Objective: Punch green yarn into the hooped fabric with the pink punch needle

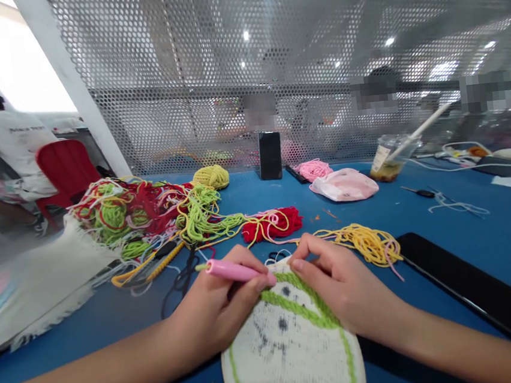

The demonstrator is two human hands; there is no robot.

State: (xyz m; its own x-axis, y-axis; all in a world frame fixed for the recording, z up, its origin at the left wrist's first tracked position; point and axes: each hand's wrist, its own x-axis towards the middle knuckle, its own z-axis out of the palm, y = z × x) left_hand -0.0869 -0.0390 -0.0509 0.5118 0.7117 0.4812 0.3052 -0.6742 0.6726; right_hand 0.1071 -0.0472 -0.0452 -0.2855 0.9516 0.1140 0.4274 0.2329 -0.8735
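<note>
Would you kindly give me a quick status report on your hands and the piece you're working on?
Left hand gripping pink punch needle, tip at green-stitched white cloth. Right hand resting on cloth's edge. Loose yellow yarn beside right hand, off the cloth.

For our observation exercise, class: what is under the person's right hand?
The right hand rests on the white looped fabric edged with green yarn; the part beneath the palm is hidden.
</note>
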